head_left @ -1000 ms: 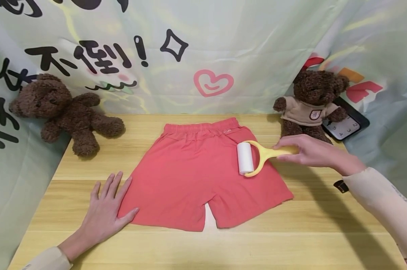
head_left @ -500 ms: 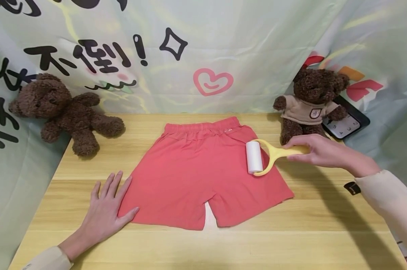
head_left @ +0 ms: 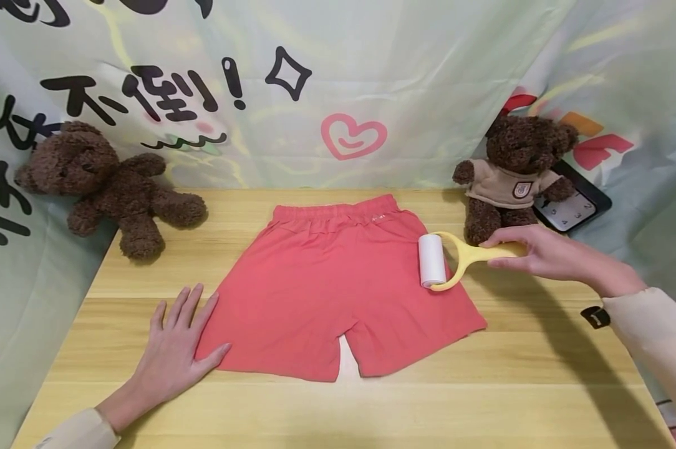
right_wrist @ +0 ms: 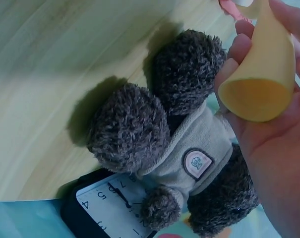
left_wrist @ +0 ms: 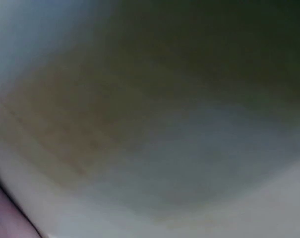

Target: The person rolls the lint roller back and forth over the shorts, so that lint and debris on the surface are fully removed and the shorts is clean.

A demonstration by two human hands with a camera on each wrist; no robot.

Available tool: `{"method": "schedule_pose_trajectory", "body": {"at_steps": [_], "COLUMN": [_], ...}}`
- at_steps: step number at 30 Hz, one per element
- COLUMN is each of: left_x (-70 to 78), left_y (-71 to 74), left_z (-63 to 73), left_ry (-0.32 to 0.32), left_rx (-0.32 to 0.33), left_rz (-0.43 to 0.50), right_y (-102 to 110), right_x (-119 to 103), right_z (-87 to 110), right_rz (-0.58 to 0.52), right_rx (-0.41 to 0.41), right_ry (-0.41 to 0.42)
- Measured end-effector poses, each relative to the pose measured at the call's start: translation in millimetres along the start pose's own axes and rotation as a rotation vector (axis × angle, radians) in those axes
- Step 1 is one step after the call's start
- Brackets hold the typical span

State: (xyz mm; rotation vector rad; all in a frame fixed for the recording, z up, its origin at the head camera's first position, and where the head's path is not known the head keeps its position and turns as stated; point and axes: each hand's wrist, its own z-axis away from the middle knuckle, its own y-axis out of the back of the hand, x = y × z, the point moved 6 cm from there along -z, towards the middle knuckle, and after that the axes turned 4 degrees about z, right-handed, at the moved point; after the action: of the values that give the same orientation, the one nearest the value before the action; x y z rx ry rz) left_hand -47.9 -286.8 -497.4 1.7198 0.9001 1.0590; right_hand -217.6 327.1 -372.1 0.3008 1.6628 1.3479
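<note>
Red shorts [head_left: 315,280] lie spread flat on the wooden table, waistband toward the back. My right hand [head_left: 545,252] grips the yellow handle of a lint roller [head_left: 432,260]; its white cylinder rests on the right side of the shorts, near the outer edge. In the right wrist view, the fingers and thumb wrap the hollow end of the yellow handle [right_wrist: 264,74]. My left hand [head_left: 172,352] lies with fingers spread at the left leg of the shorts, index fingertip and thumb touching the fabric edge. The left wrist view is blurred and dark.
A brown teddy bear [head_left: 113,187] leans at the back left. Another bear in a beige shirt [head_left: 512,174] sits at the back right, close to my right hand, with a black-framed clock [head_left: 574,206] behind it. A printed curtain [head_left: 428,81] borders the table [head_left: 293,415].
My right hand and the lint roller have moved to the right across the shorts, toward their outer edge. The left hand and the shorts stay in place.
</note>
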Motion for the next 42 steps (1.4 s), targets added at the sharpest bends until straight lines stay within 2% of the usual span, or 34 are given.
{"method": "schedule_pose_trajectory", "body": {"at_steps": [5, 23, 28, 34, 38, 42], "left_x": [-0.1, 0.3, -0.1, -0.3, -0.5, -1.9], "left_y": [-0.7, -2.4, -3.2, -3.7, -1.8, 1.9], "left_z": [0.4, 4.4, 4.3, 2.5, 1.4, -0.9], "left_ry": [0.001, 0.0, -0.001, -0.006, -0.007, -0.004], "left_rx": [-0.008, -0.012, -0.013, -0.009, -0.009, -0.049], "left_rz": [-0.005, -0.001, -0.002, 0.002, -0.001, 0.006], "right_y": [2.0, 12.4, 17.1, 26.4, 32.0, 34.8], "right_x": [3.9, 16.6, 16.2, 8.9, 4.8, -1.6], "right_z": [2.7, 26.5, 32.6, 41.8, 48.6, 53.5], "right_rz": [-0.021, 0.079, 0.167, 0.241, 0.266, 0.257], "right_rx": [-0.006, -0.003, 0.026, 0.061, 0.084, 0.13], "right_ry": [-0.007, -0.108, -0.094, -0.04, -0.043, -0.02]}}
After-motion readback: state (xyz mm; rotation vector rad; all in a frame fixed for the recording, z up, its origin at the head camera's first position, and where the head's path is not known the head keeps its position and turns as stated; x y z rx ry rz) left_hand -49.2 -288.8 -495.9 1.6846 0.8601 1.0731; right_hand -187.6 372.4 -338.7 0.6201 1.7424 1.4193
